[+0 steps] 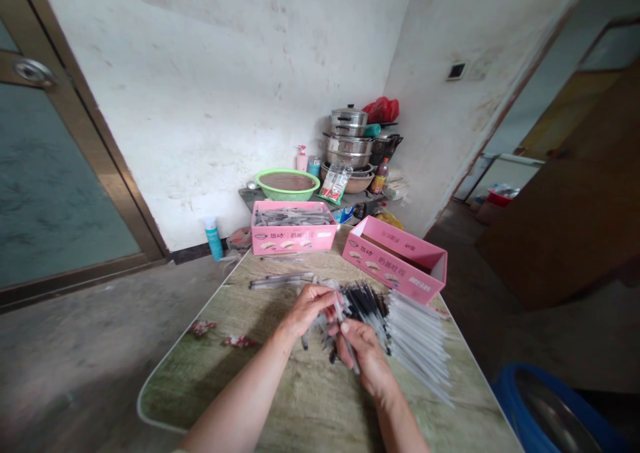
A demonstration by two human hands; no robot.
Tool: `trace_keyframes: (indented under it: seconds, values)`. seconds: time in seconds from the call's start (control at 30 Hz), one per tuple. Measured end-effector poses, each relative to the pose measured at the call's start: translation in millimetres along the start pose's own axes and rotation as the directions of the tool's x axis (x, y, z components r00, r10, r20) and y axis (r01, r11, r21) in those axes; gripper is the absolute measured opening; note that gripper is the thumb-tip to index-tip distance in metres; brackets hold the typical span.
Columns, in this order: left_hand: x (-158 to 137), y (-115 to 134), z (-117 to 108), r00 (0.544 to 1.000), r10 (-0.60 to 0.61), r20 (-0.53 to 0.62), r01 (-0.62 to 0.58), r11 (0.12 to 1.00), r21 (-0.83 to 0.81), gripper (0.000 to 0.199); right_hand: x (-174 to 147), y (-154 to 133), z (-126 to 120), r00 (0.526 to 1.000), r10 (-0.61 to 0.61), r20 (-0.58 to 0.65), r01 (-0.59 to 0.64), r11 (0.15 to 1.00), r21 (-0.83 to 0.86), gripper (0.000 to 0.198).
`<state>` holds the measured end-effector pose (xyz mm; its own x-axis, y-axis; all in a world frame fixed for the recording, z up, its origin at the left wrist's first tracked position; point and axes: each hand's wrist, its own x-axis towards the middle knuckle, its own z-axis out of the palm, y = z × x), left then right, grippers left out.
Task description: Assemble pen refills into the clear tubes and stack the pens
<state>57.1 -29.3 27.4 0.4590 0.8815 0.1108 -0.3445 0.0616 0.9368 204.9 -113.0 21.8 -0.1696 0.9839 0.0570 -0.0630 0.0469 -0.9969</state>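
Over the middle of the table, my left hand (pixel 309 311) pinches the upper end of a slim translucent pen (pixel 355 361). Lower down, my right hand (pixel 366 354) has its fingers closed round the same pen. Under and beside my hands lies a loose heap of small pen parts, partly hidden by my fingers. Just beyond my right hand is a bunch of black-tipped pen pieces (pixel 367 304). To its right, a layer of long clear-white tubes (pixel 420 343) lies side by side. Several finished-looking pens (pixel 280 280) rest left of my hands.
A pink box (pixel 294 241) full of pens stands at the table's far edge. A second pink box (pixel 395 259) sits at the right. Behind are a green basin (pixel 287 185) and stacked pots (pixel 349 147). A blue tub (pixel 550 406) stands on the floor at right.
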Motion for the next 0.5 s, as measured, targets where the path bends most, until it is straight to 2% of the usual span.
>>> trace_keyframes:
  seconds: [0.03,0.1,0.13,0.2,0.27,0.3,0.33,0.43,0.5]
  values:
    - [0,-1,1,1.000,-0.005,-0.019,0.005,1.000,-0.001,0.041,0,0,0,1.000,-0.025,-0.016,0.024,0.998,-0.061,0.047]
    - [2,-3,3,0.996,-0.020,-0.087,0.019,1.000,-0.009,0.043,0,2,2,0.985,-0.137,-0.102,0.101,0.948,-0.302,0.047]
    - [3,-4,2,0.990,-0.028,-0.139,0.026,1.000,-0.015,0.044,-1,3,3,0.962,-0.233,-0.139,0.144,0.873,-0.466,0.046]
    - [6,-4,-1,0.962,-0.032,-0.271,0.024,0.999,-0.035,0.046,-2,7,6,0.891,-0.434,-0.133,0.190,0.622,-0.760,0.041]
    - [8,-3,-5,0.927,-0.012,-0.374,-0.008,0.999,-0.050,0.047,-4,12,8,0.836,-0.544,-0.069,0.179,0.390,-0.903,0.036]
    - [8,-2,-7,0.923,0.004,-0.385,-0.025,0.998,-0.049,0.047,-4,14,8,0.827,-0.561,-0.049,0.168,0.328,-0.930,0.035]
    - [9,-2,-9,0.930,0.022,-0.368,-0.040,0.998,-0.040,0.046,-4,16,7,0.825,-0.563,-0.045,0.152,0.299,-0.942,0.035]
    - [10,-3,-12,0.954,0.105,-0.282,-0.091,0.994,0.060,0.045,-2,20,2,0.828,-0.556,-0.071,0.114,0.291,-0.950,0.034]
    - [12,-6,-16,0.941,0.188,-0.281,-0.132,0.969,0.207,0.042,-1,20,-4,0.824,-0.562,-0.077,0.105,0.285,-0.953,0.035]
